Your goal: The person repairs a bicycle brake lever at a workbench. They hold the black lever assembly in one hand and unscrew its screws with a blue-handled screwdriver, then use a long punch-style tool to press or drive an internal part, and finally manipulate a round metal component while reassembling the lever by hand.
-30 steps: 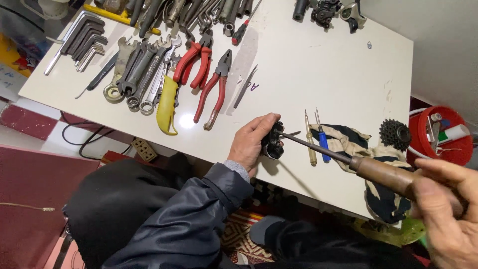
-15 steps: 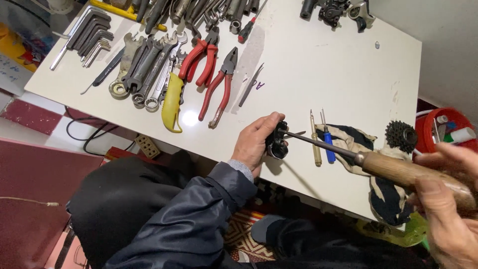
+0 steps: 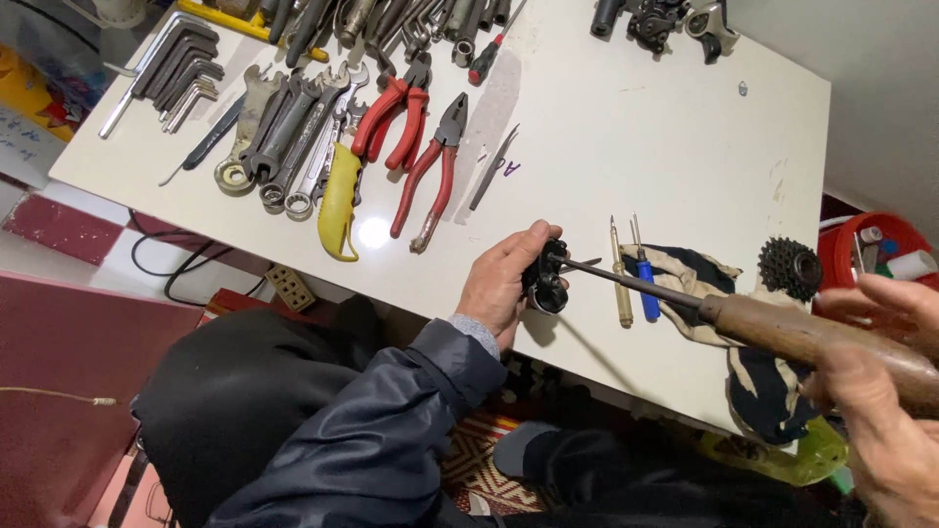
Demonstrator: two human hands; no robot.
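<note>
Head view: the left hand (image 3: 504,284) grips a small black part (image 3: 544,279) at the white table (image 3: 636,127) edge; the right hand (image 3: 880,391) (partly cut off) closes around a wooden-handled tool (image 3: 782,332) touching it.

The left hand (image 3: 504,282) is in the middle of the view, at the near edge of the surface. Its arm comes up from the near left in a dark blue sleeve with a grey cuff at the wrist. The fingers (image 3: 523,242) are bent and closed around a small black part, with the thumb on the far side. The right hand (image 3: 885,391) is at the near right, very close to the camera. It is closed around a brown wooden handle, and its fingers are curled over the top of it.
</note>
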